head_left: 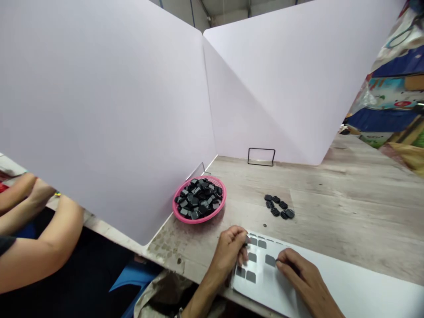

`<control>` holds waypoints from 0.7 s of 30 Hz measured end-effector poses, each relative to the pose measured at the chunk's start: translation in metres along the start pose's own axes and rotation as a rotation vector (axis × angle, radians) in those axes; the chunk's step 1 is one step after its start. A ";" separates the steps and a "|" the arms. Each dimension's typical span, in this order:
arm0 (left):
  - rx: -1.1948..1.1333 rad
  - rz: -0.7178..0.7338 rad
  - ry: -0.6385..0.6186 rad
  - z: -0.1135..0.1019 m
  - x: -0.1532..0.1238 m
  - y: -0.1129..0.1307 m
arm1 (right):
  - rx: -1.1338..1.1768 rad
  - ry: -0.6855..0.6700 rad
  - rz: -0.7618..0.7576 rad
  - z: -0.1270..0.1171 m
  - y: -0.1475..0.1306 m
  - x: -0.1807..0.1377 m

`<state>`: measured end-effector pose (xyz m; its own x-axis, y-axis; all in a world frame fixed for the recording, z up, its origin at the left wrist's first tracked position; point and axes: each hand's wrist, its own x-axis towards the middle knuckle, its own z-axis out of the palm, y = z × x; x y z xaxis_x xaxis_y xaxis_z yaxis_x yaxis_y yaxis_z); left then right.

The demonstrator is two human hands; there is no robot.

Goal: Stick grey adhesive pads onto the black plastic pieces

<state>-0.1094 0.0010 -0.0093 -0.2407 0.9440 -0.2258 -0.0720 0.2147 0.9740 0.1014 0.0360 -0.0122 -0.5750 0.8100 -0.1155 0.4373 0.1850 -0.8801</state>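
Along the near edge of the wood-grain table [318, 185], a glossy white sheet [364, 282] with several gray round-cornered patches [261, 244] at its left end, uneven white gaps between them. Pinched between thumb and forefinger of the left hand [229, 247], at the sheet's far-left corner, a small dark piece [246, 242], largely hidden. Grasped by the fingertips of the right hand [303, 274], over the same sheet, the edge of a larger-looking gray patch [270, 260]; cannot tell whether peeled loose or lying flat. Farther off, seven black pieces [283, 205] in a loose ring on the tabletop; to the left, beside the white partition [132, 110], a pink plastic basket [198, 221] heaped with similar black pieces. Seemingly partway through the sheet, judging by both patches and gaps; cannot tell whether to count the basket's load or the ring as finished or as waiting. No readable lettering on sheet, patches or basket; at the far right, a printed carton [386, 95] with a red oval mark, too blurred to read.
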 end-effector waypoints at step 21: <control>1.165 0.527 -0.230 0.066 0.141 0.041 | 0.172 0.043 0.192 -0.039 -0.022 -0.035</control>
<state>-0.0820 0.1593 0.0005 0.1967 0.9771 0.0807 0.8864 -0.2124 0.4114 0.1393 0.0250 0.0289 -0.4609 0.8449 -0.2717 0.4094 -0.0692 -0.9097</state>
